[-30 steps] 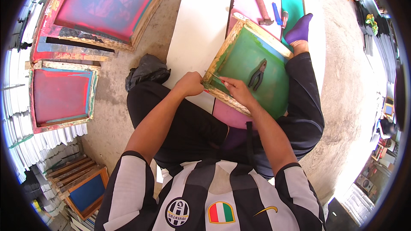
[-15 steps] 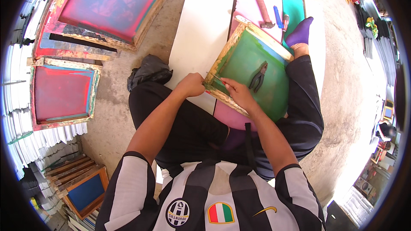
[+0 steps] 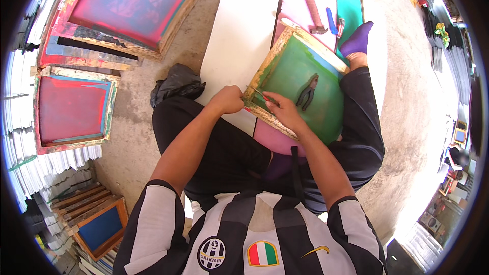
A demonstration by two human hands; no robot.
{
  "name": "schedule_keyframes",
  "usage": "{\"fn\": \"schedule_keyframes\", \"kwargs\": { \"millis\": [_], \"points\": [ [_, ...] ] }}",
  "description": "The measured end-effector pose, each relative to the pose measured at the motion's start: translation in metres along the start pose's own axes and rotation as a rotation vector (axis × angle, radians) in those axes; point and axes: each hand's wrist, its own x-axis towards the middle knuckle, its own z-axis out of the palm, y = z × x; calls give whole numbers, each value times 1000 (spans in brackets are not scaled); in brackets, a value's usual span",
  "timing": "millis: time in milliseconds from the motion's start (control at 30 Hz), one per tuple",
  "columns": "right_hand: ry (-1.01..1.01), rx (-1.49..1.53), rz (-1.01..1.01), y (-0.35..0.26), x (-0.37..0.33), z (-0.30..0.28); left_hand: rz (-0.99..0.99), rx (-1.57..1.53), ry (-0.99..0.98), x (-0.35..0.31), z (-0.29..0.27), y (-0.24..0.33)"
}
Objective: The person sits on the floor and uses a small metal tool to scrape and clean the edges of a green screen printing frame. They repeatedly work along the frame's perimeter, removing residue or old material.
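A wooden screen-printing frame (image 3: 269, 61) with green mesh lies tilted across my lap and the boards. My left hand (image 3: 228, 100) is closed at its near left corner, the fingertips partly hidden. In my right hand (image 3: 283, 110) is a thin red-handled screwdriver (image 3: 265, 97), its metal shaft pointing at that same corner. The right forearm crosses over the frame's near rail. On the mesh, right of my right hand, rest dark-handled pliers (image 3: 307, 92).
A hammer (image 3: 313, 10), a blue-handled tool (image 3: 331, 21) and another screwdriver (image 3: 340, 26) lie on the boards beyond. My socked foot (image 3: 356, 40) is at the frame's right. Pink-meshed frames (image 3: 74, 108) lean at left, near a black plastic bag (image 3: 178, 84).
Almost nothing differs. The screwdriver in my right hand has shifted very slightly at the frame's corner; the left hand stays in place.
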Motion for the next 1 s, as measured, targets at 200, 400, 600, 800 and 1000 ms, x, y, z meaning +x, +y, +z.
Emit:
{"fn": "schedule_keyframes", "kwargs": {
  "millis": [200,400,600,800,1000],
  "points": [
    [-238,606,689,-59,5,-31,-33,-49,12,-4,0,-1],
    [40,-298,83,-51,-17,-13,-18,-20,29,3,7,-4],
    [109,-493,80,-72,-25,0,-40,-43,35,-2,3,0],
    [106,-629,90,-84,-24,6,-53,-50,49,-3,2,4],
    [26,-963,303,-113,-27,34,-33,-23,34,-5,1,8]
  ]
}}
